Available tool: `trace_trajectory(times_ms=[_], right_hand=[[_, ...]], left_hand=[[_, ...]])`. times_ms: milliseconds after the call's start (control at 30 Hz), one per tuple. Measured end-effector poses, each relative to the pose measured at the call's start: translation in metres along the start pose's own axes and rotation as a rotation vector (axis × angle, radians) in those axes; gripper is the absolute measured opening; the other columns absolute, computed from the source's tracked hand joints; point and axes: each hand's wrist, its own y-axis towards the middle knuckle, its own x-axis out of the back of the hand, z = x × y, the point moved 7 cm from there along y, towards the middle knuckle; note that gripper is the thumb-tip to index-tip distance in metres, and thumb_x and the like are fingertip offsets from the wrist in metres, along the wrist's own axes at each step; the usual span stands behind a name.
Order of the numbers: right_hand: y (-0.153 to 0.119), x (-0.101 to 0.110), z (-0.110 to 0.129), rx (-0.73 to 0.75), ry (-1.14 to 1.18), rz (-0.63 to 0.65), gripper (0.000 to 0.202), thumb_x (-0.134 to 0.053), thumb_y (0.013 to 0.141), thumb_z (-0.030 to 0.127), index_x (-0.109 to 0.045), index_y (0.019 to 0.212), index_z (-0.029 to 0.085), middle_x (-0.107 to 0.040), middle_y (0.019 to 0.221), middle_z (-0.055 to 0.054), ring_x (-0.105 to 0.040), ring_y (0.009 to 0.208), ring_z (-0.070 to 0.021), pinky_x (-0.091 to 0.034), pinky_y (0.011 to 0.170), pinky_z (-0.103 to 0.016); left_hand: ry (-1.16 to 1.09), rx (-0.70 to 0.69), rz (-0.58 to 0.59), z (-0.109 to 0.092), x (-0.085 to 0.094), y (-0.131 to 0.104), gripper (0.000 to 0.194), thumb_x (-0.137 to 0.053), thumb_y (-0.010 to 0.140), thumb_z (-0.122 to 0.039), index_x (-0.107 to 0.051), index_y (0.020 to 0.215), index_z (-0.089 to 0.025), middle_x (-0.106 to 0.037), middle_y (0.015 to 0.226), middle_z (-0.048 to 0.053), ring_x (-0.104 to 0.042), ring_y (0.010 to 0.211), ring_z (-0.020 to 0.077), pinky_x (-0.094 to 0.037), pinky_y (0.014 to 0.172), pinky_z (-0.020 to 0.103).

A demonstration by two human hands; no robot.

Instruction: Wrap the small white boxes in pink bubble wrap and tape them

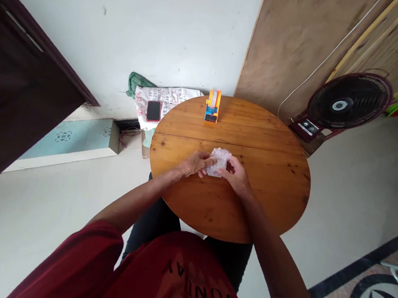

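Between my two hands, just above the round wooden table (257,146), is a small clear plastic bag (218,163), crinkled and see-through. What lies inside it, if anything, is too small to make out. My left hand (197,163) is closed on the bag's left side, the thumb pressed across its front. At the right edge my right hand (235,174) grips it, with thumb in front and fingers behind. Beyond the hands, near the table's far edge, stands an orange and blue tape dispenser (212,107).
A dark phone (154,111) lies on a printed white sack (176,97) left of the table, by the wall. A fan (346,102) stands at the right. A pale blue step-like box (65,140) sits at the left, near a dark door (20,64).
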Motion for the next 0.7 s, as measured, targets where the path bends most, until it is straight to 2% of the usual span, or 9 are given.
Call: trace_trajectory(times_ms=[67,133,233,300,367,467,567,700], right_hand=[[0.003,0.001,-0.007,-0.009,0.009,-0.055,0.06,-0.082,0.069,0.045,-0.063,0.121,0.022,-0.073,0.118,-0.009,-0.07,0.105,-0.0266,-0.055,0.097,-0.047],[0.005,0.001,-0.011,-0.015,0.019,-0.095,0.057,-0.081,0.07,0.047,-0.064,0.119,0.022,-0.074,0.114,-0.009,-0.071,0.103,-0.0265,-0.056,0.096,-0.047],[0.005,0.005,-0.014,-0.026,0.005,-0.152,0.056,-0.081,0.069,0.048,-0.065,0.116,0.022,-0.076,0.107,-0.008,-0.072,0.098,-0.0274,-0.059,0.092,-0.047],[0.005,0.008,-0.014,-0.035,-0.016,-0.189,0.057,-0.082,0.068,0.049,-0.066,0.115,0.022,-0.076,0.106,-0.008,-0.073,0.097,-0.0278,-0.059,0.091,-0.047],[0.005,0.009,-0.013,-0.048,-0.035,-0.21,0.057,-0.081,0.069,0.05,-0.066,0.116,0.021,-0.076,0.107,-0.009,-0.073,0.097,-0.0277,-0.059,0.09,-0.047],[0.003,0.008,-0.014,-0.055,-0.069,-0.202,0.058,-0.078,0.071,0.053,-0.066,0.118,0.021,-0.077,0.107,-0.009,-0.073,0.097,-0.0276,-0.06,0.088,-0.046],[0.0,0.01,-0.016,-0.044,-0.172,-0.217,0.06,-0.074,0.076,0.053,-0.063,0.127,0.023,-0.076,0.111,-0.009,-0.072,0.101,-0.028,-0.059,0.089,-0.046],[-0.003,0.021,-0.017,-0.043,-0.482,-0.312,0.069,-0.07,0.079,0.054,-0.055,0.139,0.022,-0.074,0.118,-0.012,-0.069,0.108,-0.0312,-0.054,0.095,-0.052]], left_hand=[[0.029,-0.084,-0.04,-0.004,0.005,0.002,0.045,-0.067,0.084,-0.058,-0.066,0.091,-0.013,-0.056,0.06,-0.002,-0.048,0.049,0.0088,-0.039,0.049,0.023],[-0.002,-0.209,-0.073,-0.009,0.009,0.002,0.051,-0.063,0.084,-0.063,-0.068,0.089,-0.013,-0.056,0.061,-0.001,-0.05,0.055,0.0101,-0.04,0.055,0.024],[-0.169,-0.321,-0.16,-0.006,0.015,0.001,0.056,-0.065,0.081,-0.065,-0.067,0.103,-0.013,-0.066,0.077,0.003,-0.058,0.07,0.0142,-0.046,0.069,0.027],[-0.288,-0.355,-0.212,-0.002,0.017,-0.002,0.056,-0.07,0.079,-0.06,-0.062,0.114,-0.017,-0.069,0.092,0.004,-0.062,0.08,0.0153,-0.049,0.076,0.029],[-0.333,-0.379,-0.213,0.001,0.015,-0.005,0.052,-0.073,0.078,-0.054,-0.06,0.114,-0.018,-0.07,0.101,0.005,-0.064,0.086,0.0152,-0.05,0.081,0.029],[-0.268,-0.345,-0.166,0.005,0.01,-0.006,0.048,-0.075,0.077,-0.052,-0.063,0.106,-0.015,-0.07,0.096,0.006,-0.064,0.084,0.0159,-0.05,0.08,0.029],[-0.164,-0.319,-0.153,0.008,0.01,-0.003,0.053,-0.075,0.077,-0.052,-0.066,0.111,-0.012,-0.07,0.098,0.009,-0.065,0.085,0.0184,-0.051,0.077,0.03],[0.125,-0.432,-0.24,0.001,0.014,-0.002,0.044,-0.067,0.085,-0.05,-0.073,0.108,-0.013,-0.065,0.108,0.012,-0.063,0.094,0.0212,-0.051,0.082,0.033]])
